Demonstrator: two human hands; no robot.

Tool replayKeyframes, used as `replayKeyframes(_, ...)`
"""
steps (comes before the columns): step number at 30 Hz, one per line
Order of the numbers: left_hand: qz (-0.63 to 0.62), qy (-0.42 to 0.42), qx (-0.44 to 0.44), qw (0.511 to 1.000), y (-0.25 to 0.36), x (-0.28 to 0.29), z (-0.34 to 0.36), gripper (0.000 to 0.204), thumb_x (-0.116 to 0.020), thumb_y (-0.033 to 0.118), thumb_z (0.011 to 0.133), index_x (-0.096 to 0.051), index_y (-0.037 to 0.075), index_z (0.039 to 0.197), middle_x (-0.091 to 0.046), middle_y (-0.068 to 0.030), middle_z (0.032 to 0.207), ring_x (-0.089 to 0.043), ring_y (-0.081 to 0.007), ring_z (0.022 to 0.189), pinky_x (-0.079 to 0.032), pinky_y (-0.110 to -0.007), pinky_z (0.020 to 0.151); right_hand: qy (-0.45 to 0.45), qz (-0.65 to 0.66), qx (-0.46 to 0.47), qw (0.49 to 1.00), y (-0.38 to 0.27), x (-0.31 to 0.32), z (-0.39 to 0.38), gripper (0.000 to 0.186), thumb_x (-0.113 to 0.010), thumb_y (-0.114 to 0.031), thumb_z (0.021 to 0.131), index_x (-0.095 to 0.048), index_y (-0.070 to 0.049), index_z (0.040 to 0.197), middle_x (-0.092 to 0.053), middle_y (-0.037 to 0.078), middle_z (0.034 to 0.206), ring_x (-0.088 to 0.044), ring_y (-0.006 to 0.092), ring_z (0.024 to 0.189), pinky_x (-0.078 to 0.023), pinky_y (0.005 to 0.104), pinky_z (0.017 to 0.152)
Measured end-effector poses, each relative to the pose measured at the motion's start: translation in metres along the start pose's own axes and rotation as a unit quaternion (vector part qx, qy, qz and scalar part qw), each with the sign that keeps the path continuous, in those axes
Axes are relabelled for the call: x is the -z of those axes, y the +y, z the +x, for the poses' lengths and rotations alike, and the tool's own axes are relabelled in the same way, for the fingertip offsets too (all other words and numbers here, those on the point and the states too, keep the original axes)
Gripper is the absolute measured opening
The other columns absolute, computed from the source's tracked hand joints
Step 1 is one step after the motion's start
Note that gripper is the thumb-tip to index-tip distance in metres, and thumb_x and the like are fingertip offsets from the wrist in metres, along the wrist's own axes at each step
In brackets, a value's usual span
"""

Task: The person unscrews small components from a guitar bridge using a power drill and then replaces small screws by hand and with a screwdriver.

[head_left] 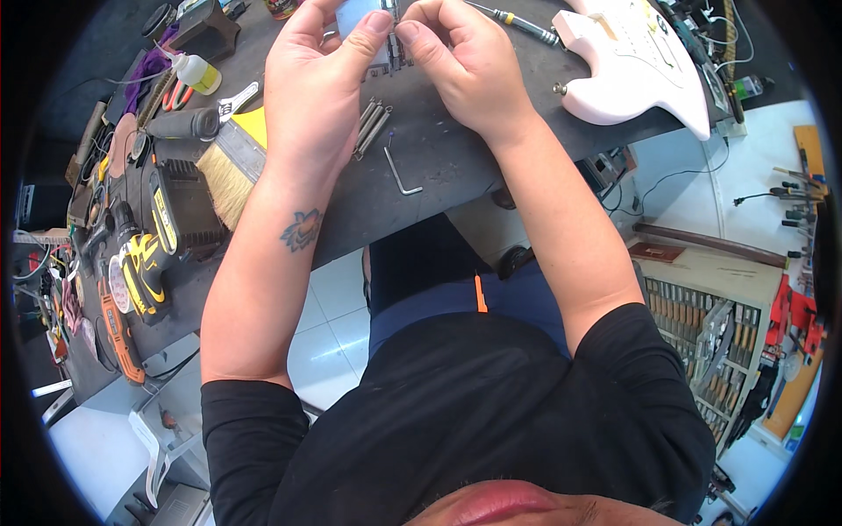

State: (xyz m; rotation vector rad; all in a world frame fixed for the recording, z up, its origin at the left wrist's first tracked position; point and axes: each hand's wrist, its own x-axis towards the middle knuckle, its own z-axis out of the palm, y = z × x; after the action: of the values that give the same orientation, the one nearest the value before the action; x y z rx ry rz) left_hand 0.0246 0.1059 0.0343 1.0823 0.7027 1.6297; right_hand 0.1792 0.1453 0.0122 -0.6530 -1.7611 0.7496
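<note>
At the top edge of the picture, my left hand (316,57) grips a metal guitar bridge (358,12) with a smooth bluish plate and small dark parts along its right side. My right hand (460,66) has its thumb and fingers closed at that right side; whether it pinches one small part is hidden. Several coil springs (373,127) lie on the bench just below the bridge. Nearer to me is an L-shaped hex key (399,171). A screwdriver (526,26) lies to the right, beside a pale pink-white guitar body (614,96).
The dark workbench (465,180) ends at an edge before my lap. Left of my forearm lie a wide brush (230,171), an adjustable wrench (239,101), a small glue bottle (196,74), a yellow-black drill (140,263) and an orange tool (120,333). A file rack (702,342) stands lower right.
</note>
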Motion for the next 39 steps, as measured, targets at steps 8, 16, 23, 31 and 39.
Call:
replayKeyframes(8, 0.002, 0.006, 0.007, 1.000, 0.000, -0.001, 0.000, 0.042, -0.067, -0.001, 0.099, -0.054, -0.005, 0.139, -0.067, -0.0106, 0.119, -0.067, -0.0129, 0.102, -0.055, -0.025, 0.089, 0.007, -0.064, -0.006, 0.998, -0.011, 0.004, 0.000, 0.011, -0.066, -0.010, 0.100, -0.064, 0.000, 0.094, -0.062, 0.006, 0.080, -0.057, 0.0133, 0.070, -0.048, 0.0286, 0.064)
replayKeyframes(16, -0.008, -0.003, 0.012, 1.000, -0.001, 0.004, -0.001, 0.043, -0.067, -0.001, 0.099, -0.053, -0.005, 0.139, -0.067, -0.0109, 0.119, -0.066, -0.0128, 0.102, -0.054, -0.025, 0.088, 0.004, 0.064, -0.042, 0.997, -0.015, 0.001, -0.001, 0.011, -0.067, -0.010, 0.099, -0.064, -0.001, 0.094, -0.061, 0.003, 0.080, -0.055, 0.0091, 0.070, -0.046, 0.0258, 0.063)
replayKeyframes(23, -0.012, -0.002, 0.017, 1.000, 0.002, 0.000, -0.002, 0.044, -0.067, -0.001, 0.099, -0.052, -0.006, 0.140, -0.067, -0.0114, 0.120, -0.066, -0.0131, 0.105, -0.054, -0.026, 0.091, 0.003, -0.016, 0.023, 1.000, -0.009, 0.003, 0.001, 0.010, -0.068, -0.008, 0.098, -0.065, -0.001, 0.093, -0.061, 0.004, 0.078, -0.055, 0.0102, 0.069, -0.046, 0.0268, 0.062)
replayKeyframes(31, -0.005, -0.004, 0.017, 1.000, 0.002, 0.000, -0.002, 0.044, -0.067, 0.000, 0.099, -0.052, -0.006, 0.140, -0.067, -0.0114, 0.121, -0.066, -0.0131, 0.105, -0.054, -0.026, 0.091, 0.004, -0.061, 0.061, 0.996, -0.006, 0.005, 0.001, 0.009, -0.067, -0.008, 0.097, -0.065, -0.001, 0.092, -0.061, 0.009, 0.076, -0.058, 0.0160, 0.066, -0.047, 0.0296, 0.061)
replayKeyframes(39, -0.018, -0.011, 0.025, 0.999, 0.002, -0.001, -0.002, 0.045, -0.067, 0.000, 0.099, -0.052, -0.006, 0.140, -0.067, -0.0121, 0.123, -0.065, -0.0139, 0.107, -0.053, -0.027, 0.093, 0.004, -0.015, 0.026, 1.000, -0.012, 0.003, -0.001, 0.009, -0.067, -0.007, 0.098, -0.064, -0.001, 0.092, -0.060, 0.005, 0.078, -0.055, 0.0112, 0.068, -0.045, 0.0272, 0.062)
